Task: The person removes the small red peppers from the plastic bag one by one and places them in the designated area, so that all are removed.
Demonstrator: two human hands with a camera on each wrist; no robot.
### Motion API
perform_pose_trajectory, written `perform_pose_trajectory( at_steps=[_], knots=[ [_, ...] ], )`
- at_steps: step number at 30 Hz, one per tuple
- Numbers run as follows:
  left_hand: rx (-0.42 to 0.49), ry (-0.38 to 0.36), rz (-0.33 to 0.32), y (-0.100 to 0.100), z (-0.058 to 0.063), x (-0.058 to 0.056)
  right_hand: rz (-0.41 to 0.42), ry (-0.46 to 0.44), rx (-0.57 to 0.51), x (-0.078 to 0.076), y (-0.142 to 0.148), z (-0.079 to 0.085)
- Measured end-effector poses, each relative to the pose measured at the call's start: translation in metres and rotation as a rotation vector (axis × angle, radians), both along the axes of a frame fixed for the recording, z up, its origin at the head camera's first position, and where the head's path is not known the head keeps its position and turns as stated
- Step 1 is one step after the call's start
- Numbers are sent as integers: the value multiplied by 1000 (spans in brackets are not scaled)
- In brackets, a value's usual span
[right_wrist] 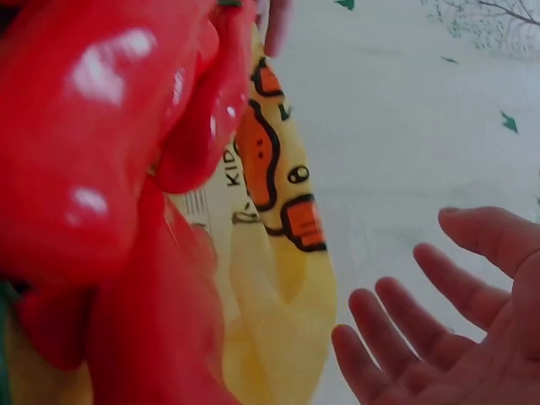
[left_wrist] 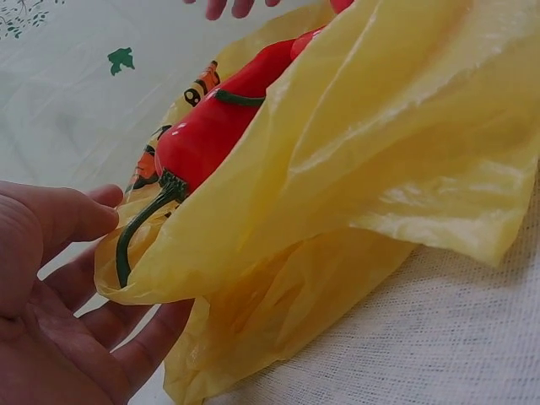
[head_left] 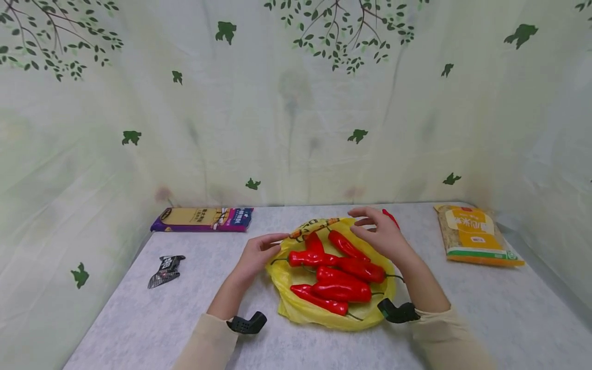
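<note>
A yellow plastic bag (head_left: 287, 303) with an animal print lies spread on the table, its mouth facing up. Several red peppers (head_left: 342, 290) with green stems are heaped in it. At the bag's left rim is the left hand (head_left: 252, 257), fingers loosely extended. In the left wrist view its thumb and fingers (left_wrist: 139, 346) are right at the rim, close to a pepper's green stem (left_wrist: 139, 228). The right hand (head_left: 381, 234) hovers over the far right rim. Its fingers (right_wrist: 413, 337) are spread beside the printed plastic and hold nothing.
Behind the right hand, a red pepper tip (head_left: 391, 218) shows outside the bag. A purple and tan packet (head_left: 201, 219) lies at the back left, with a small black wrapper (head_left: 167, 271) nearer. A yellow grain bag (head_left: 476, 236) lies at the back right. A printed curtain (head_left: 296, 113) hangs behind.
</note>
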State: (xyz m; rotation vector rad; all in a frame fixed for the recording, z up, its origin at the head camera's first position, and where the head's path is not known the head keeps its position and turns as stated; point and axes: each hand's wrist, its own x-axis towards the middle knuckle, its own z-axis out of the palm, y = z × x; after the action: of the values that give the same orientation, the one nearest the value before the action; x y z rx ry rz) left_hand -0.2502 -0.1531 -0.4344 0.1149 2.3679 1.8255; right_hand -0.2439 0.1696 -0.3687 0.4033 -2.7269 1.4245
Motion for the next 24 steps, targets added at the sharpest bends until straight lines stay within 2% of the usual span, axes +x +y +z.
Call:
perform_pose_trajectory(
  at_steps=[7, 14, 20, 24],
  knots=[
    [2, 0, -11, 0, 1, 1, 137, -101, 32, 4, -18, -9],
    [-1, 12, -12, 0, 1, -1, 289, -114, 65, 3, -31, -17],
    [-2, 0, -11, -1, 1, 0, 281, -185, 119, 5, -38, -26],
    [2, -1, -8, 0, 1, 1, 294, -194, 129, 5, -41, -32]
  ],
)
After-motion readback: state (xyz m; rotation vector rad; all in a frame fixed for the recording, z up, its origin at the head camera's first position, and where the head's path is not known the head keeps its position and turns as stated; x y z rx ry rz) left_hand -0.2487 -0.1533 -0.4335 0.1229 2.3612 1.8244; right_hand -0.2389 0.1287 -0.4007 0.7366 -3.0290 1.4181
